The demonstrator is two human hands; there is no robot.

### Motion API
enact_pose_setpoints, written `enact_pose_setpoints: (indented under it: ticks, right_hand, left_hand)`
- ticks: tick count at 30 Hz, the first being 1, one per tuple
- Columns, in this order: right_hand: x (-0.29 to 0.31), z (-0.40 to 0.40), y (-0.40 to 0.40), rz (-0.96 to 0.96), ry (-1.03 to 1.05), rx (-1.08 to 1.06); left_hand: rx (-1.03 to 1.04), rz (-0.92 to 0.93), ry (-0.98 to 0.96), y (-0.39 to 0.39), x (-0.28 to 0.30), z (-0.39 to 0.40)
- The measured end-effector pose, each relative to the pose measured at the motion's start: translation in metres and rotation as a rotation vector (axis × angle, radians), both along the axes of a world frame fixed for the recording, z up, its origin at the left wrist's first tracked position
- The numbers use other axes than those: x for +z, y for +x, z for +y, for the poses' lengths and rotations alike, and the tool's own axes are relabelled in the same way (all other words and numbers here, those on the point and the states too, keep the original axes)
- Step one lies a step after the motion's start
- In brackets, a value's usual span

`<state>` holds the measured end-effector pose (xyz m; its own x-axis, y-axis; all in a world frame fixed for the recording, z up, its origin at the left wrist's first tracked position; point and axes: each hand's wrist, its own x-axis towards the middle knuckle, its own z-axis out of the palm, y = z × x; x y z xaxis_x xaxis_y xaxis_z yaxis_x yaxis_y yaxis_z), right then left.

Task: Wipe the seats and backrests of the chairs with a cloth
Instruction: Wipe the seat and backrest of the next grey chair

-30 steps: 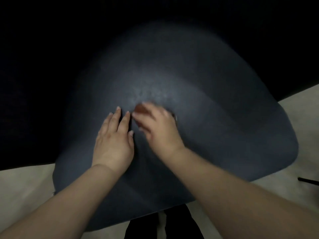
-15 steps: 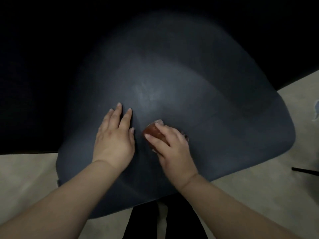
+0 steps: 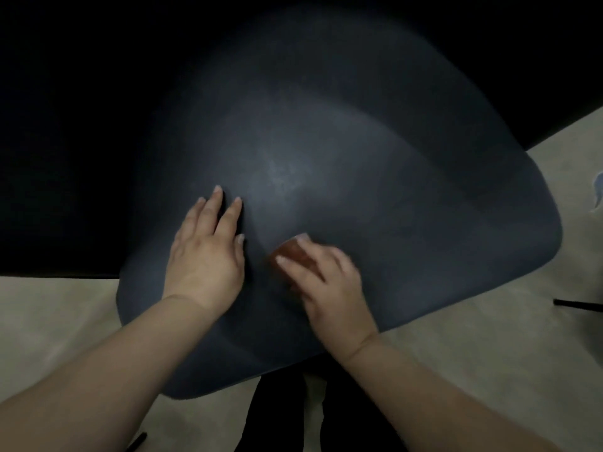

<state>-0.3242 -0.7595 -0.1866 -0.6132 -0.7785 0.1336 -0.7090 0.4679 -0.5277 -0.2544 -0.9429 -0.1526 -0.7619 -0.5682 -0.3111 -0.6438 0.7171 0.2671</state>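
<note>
A dark blue chair seat (image 3: 375,197) fills the middle of the head view, its backrest rising into darkness at the top. My left hand (image 3: 207,252) lies flat on the seat's left part, fingers straight. A little to its right my right hand (image 3: 324,282) grips a small reddish-brown cloth (image 3: 292,252) and presses it onto the seat near the front edge. Most of the cloth is hidden under my fingers.
Pale floor (image 3: 489,370) shows around the seat's front and right. A thin black bar (image 3: 577,305) lies on the floor at the right edge. The black chair base (image 3: 287,415) shows beneath the seat's front. Darkness covers the left and top.
My right hand has dragged the cloth back from the middle of the seat toward its front edge. My left hand has stayed flat in the same place.
</note>
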Motion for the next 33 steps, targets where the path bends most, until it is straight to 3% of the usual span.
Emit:
enact_pose_setpoints:
  ticks: [2,4,6,7,12,15,20,24,27,29,31,33]
  right_hand:
    - [0.001,0.007,-0.045,0.056,0.035,-0.098]
    - [0.004,0.006,-0.102,0.071,0.047,-0.424]
    - [0.011,-0.012,-0.129,-0.037,0.023,-0.669]
    - [0.012,-0.028,-0.123,-0.052,0.049,-0.638]
    - [0.012,-0.089,-0.033,-0.114,0.063,0.060]
    - [0.012,-0.114,-0.068,-0.073,0.117,0.116]
    - [0.006,-0.179,-0.087,-0.061,0.103,-0.130]
    - [0.007,-0.165,-0.018,-0.085,0.073,0.351]
    - [0.013,-0.134,-0.020,-0.071,0.135,0.613]
    - [0.012,-0.131,-0.057,0.008,0.093,0.529]
    - [0.012,-0.129,-0.104,0.080,0.047,0.196]
    - [0.011,-0.121,-0.123,0.025,0.059,-0.100]
  left_hand:
    - [0.003,0.002,0.000,0.005,-0.002,-0.002]
    - [0.014,0.002,0.005,0.011,-0.005,-0.004]
    - [0.025,0.004,0.012,0.017,-0.007,-0.005]
    - [0.031,0.003,0.014,0.019,-0.007,-0.005]
    - [0.072,0.009,0.026,0.030,-0.002,-0.010]
    - [0.090,0.028,0.025,0.039,0.000,-0.019]
    - [0.158,0.023,0.021,0.056,-0.006,-0.028]
    - [0.211,0.040,0.044,0.068,-0.009,-0.029]
    - [0.251,0.019,0.063,0.076,-0.007,-0.027]
    - [0.252,0.023,0.070,0.079,-0.004,-0.026]
    - [0.235,0.023,0.070,0.079,-0.003,-0.024]
    - [0.219,0.023,0.064,0.075,-0.002,-0.023]
